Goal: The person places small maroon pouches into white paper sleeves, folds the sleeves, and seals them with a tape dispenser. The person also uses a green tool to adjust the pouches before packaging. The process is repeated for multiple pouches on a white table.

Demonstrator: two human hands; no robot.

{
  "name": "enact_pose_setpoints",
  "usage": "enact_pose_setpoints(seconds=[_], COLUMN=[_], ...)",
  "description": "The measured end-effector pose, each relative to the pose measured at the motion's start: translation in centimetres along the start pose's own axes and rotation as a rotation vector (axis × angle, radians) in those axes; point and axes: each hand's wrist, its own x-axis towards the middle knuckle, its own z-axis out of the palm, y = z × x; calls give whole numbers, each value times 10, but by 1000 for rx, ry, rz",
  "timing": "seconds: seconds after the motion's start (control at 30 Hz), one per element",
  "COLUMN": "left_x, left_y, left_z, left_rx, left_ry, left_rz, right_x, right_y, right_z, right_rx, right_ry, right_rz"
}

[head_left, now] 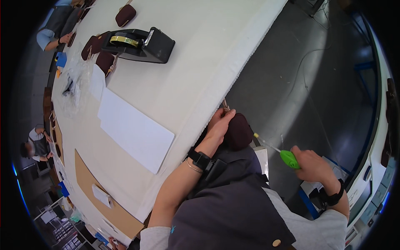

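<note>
Head view: maroon pouch [239,132] mid-work beside the bench's [200,83] near edge.
My left fingers [228,116] pinch its cord [226,103]; my right fingers [299,158] wrap the green-handled tool [289,159]. It seems unfinished; what remains I cannot tell.

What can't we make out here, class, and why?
Head view:
Dark-red pouch at the left hand: far side, turned from the camera.
Green-handled tool: part of its handle, covered by the right hand.
Pale tip: material, too small to tell.
Upper-left co-worker: head, cut off by the picture's edge.
</note>
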Motion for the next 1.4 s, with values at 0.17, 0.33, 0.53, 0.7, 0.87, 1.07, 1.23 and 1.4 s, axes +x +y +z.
enact_pose_setpoints(seconds=[0.17, 0.33, 0.53, 0.7, 0.87, 1.07, 1.23, 1.4], left_x=[-3, -20, -80, -138, -164, -176, -158, -142], left_y=[-1, 20, 76, 118, 126, 118, 103, 102], left_z=[0, 19, -9, -112, -201, -238, -254, -249], left_rx=[35, 366, 101, -369, -223, -129, -90, -67], left_ry=[-62, -167, -389, -38, 284, 238, 178, 128], left_rz=[88, 276, 494, 506, 397, 327, 346, 365], right_x=[12, -15, 54, 184, 300, 331, 217, 210], right_y=[-4, 12, -42, -122, -179, -185, -268, -396], right_z=[1, -24, -98, -189, -261, -258, -212, -132], right_rx=[-47, 143, 334, 14, -60, -286, 286, -280], right_ry=[-99, 192, 641, 776, 1117, 1385, 1214, 854], right_rz=[-109, -172, -320, -482, -600, -589, -951, -1378])
